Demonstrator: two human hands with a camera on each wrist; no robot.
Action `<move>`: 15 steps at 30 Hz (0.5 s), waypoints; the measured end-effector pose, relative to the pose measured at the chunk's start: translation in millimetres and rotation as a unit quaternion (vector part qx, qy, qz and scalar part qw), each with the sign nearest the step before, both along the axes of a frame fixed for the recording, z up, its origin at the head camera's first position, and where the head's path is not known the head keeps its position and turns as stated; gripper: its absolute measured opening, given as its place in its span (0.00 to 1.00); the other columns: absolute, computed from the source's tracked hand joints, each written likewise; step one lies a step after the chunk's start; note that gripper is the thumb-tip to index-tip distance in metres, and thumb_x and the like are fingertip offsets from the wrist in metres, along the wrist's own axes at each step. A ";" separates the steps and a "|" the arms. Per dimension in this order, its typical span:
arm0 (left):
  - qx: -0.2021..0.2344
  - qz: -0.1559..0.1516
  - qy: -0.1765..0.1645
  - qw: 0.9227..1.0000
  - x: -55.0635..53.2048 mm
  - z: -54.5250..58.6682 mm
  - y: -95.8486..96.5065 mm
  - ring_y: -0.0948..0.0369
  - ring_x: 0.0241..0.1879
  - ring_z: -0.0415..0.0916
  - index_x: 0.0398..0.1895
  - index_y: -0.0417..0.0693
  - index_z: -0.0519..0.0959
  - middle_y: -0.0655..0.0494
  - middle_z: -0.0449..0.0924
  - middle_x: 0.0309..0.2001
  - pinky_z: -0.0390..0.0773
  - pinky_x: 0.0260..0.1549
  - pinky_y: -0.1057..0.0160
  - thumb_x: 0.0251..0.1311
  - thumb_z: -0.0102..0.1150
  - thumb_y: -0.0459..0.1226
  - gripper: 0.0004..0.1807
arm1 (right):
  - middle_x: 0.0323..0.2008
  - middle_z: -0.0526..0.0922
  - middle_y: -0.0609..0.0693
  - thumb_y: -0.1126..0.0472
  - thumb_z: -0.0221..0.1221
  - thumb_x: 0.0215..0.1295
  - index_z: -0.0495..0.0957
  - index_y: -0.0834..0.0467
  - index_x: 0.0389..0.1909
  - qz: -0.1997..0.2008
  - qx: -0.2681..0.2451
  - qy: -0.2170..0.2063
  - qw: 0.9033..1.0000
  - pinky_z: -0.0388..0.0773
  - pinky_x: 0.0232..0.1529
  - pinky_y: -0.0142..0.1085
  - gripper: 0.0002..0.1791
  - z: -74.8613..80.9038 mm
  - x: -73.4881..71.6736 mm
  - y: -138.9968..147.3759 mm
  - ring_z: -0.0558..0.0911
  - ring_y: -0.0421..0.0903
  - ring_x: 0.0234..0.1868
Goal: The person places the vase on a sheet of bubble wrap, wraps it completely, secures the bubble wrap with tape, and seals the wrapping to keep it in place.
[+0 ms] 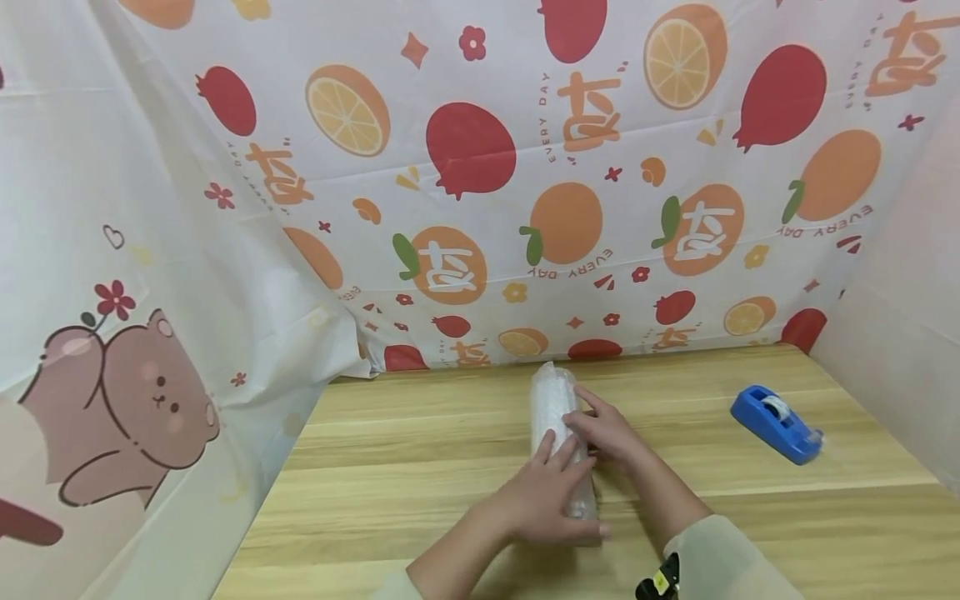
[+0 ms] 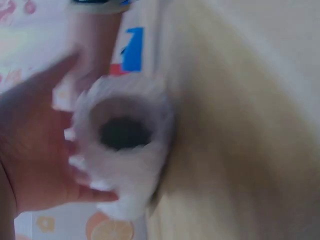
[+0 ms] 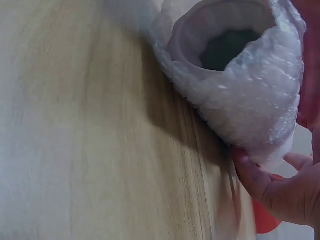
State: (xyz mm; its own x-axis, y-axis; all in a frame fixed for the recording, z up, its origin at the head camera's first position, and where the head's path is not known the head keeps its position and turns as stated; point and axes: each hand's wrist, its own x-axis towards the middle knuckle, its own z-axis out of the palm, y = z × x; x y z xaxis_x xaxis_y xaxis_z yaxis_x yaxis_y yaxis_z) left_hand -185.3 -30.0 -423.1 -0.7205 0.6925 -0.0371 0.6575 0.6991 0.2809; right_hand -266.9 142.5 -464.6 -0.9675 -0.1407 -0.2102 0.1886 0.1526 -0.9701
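Note:
A cylinder of clear bubble wrap [image 1: 552, 400] lies lengthwise on the wooden table, pointing away from me. Its near end shows a round, pale rim with a dark hollow [image 2: 125, 132], like the mouth of a cup or vase; the wrap covers the rest. Over the near half rests my left hand [image 1: 542, 500], fingers spread across the top. My right hand [image 1: 611, 433] holds the right side farther along, one finger reaching forward along the wrap and others low beside the tabletop. A loose edge of bubble wrap [image 3: 272, 102] laps around the rim in the right wrist view.
A blue tape dispenser [image 1: 776, 423] with a roll of tape stands on the right of the wooden table [image 1: 390, 467]. Behind the table hangs a fruit-print curtain [image 1: 495, 242], and a bear-print sheet [image 1: 150, 392] hangs at the left.

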 end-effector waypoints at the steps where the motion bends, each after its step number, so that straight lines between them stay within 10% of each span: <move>1: 0.033 0.002 -0.028 0.999 -3.7 4.5 -2.8 0.41 0.76 0.44 0.75 0.57 0.61 0.50 0.45 0.79 0.61 0.67 0.41 0.63 0.51 0.64 0.41 | 0.60 0.72 0.67 0.53 0.59 0.64 0.52 0.48 0.77 -0.001 0.006 0.007 1.000 0.81 0.36 0.41 0.42 -0.4 -0.2 -0.3 0.80 0.49 0.40; 7: 0.158 0.067 -0.027 0.985 -39.0 8.5 -14.4 0.49 0.69 0.64 0.66 0.53 0.70 0.47 0.61 0.72 0.71 0.62 0.47 0.67 0.59 0.47 0.26 | 0.59 0.73 0.65 0.54 0.57 0.65 0.53 0.47 0.77 -0.011 0.006 0.003 1.000 0.81 0.33 0.42 0.40 -2.1 -2.1 -3.0 0.81 0.50 0.39; 15: 0.202 0.110 -0.142 0.963 -77.8 -15.0 -16.1 0.36 0.76 0.36 0.70 0.62 0.67 0.40 0.32 0.79 0.61 0.63 0.33 0.54 0.69 0.54 0.39 | 0.58 0.73 0.67 0.54 0.58 0.64 0.52 0.49 0.77 -0.003 -0.003 0.000 1.000 0.83 0.36 0.47 0.42 -0.3 0.1 -0.9 0.83 0.53 0.42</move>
